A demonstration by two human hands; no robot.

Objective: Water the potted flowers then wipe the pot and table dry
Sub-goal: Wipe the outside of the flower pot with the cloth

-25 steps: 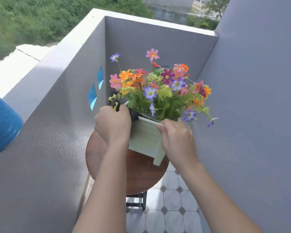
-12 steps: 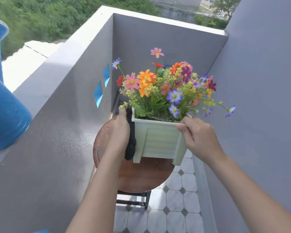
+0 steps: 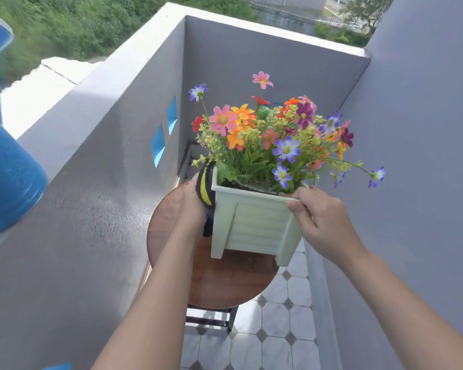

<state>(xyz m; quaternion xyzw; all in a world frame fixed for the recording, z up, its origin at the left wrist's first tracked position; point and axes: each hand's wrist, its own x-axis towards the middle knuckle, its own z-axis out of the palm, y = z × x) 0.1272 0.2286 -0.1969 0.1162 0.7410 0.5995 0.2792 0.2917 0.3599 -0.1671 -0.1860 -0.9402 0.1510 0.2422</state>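
Pot point(image 3: 254, 225) now squared to the camera on the round table point(image 3: 225, 287), turned from its corner-on stance a second ago; flowers point(image 3: 273, 134) upright. Left hand point(image 3: 190, 206) at 9 o'clock, closed round a dark cloth point(image 3: 205, 193) pressed to the pot's side. Right hand point(image 3: 318, 217) at 3 o'clock pinches the rim: wiping underway, table top not yet wiped.

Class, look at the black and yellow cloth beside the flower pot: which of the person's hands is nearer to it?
Left. The left hand presses the cloth against the pot's left side. The right hand grips the pot's rim at the opposite corner, apart from the cloth.
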